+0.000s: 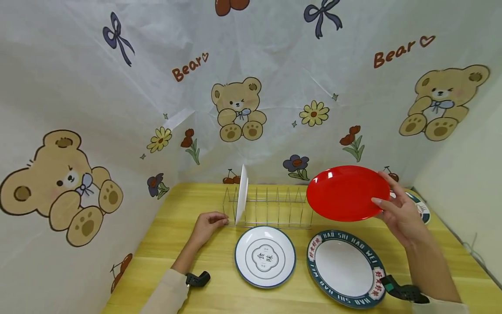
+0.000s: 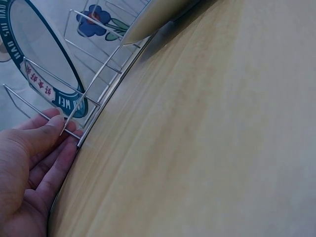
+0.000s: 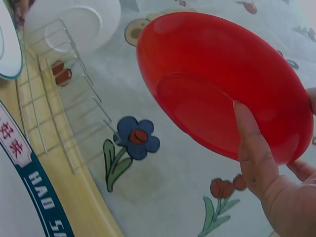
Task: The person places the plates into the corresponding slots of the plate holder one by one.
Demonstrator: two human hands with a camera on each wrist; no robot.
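Observation:
My right hand (image 1: 401, 213) grips a red oval-looking plate (image 1: 347, 194) by its right edge, holding it up above the table, right of the rack. In the right wrist view, fingers lie along the plate's underside. At the left end of a metal wire dish rack (image 1: 278, 213), my left hand (image 1: 209, 226) pinches the wire near the bottom between thumb and fingers. One white plate (image 1: 242, 196) stands upright in the rack close to that hand. Its patterned teal rim (image 2: 76, 101) shows in the left wrist view.
In front of the rack a small white plate (image 1: 264, 257) with a blue rim lies flat. To its right lies a larger plate (image 1: 345, 268) with a teal lettered rim. Another patterned plate (image 1: 421, 209) is partly hidden behind my right hand. A bear-print sheet (image 1: 274, 65) hangs behind the table.

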